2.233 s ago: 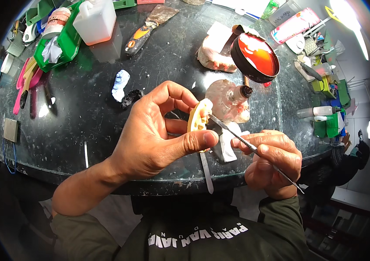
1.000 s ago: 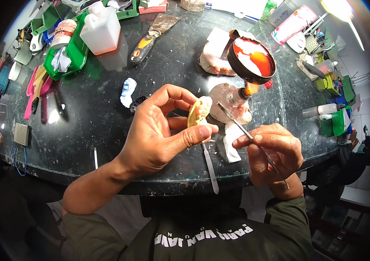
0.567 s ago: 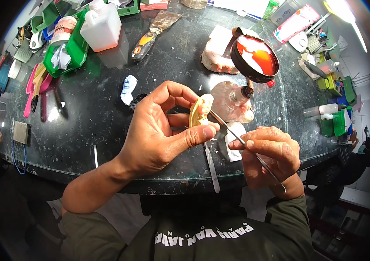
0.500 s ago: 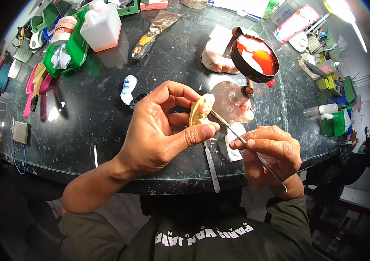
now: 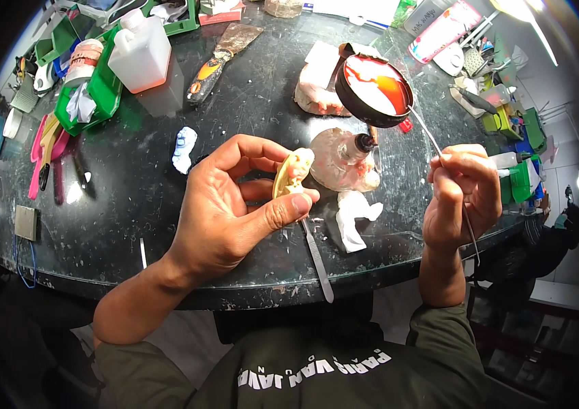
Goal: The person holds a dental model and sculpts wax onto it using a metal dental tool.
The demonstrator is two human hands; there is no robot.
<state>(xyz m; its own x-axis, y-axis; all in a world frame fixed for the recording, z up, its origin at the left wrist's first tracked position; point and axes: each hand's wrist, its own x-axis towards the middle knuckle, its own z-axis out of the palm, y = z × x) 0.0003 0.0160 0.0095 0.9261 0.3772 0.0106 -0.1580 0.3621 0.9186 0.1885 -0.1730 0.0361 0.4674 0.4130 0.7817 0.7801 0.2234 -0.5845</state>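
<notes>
Cream-yellow dental cast [image 5: 295, 168], mid-scene, grasped in the left hand [image 5: 224, 208]; pinkish patches already show, but what remains cannot be judged. The right hand [image 5: 463, 194] grips a slender metal tool [image 5: 427, 131], its tip at the right rim of the far pan [image 5: 369, 116] of red material [image 5: 391, 88].

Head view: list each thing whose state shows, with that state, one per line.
Left grip, closed around the dental model
Dental model, off the table
Right grip, closed around the metal tool
Pan, uncovered, glossy red inside
Metal tool, tip at pan's rim
Glass burner, upright, flame unclear
Scraper, lying flat
Bottle, standing, reddish at its bottom
</notes>
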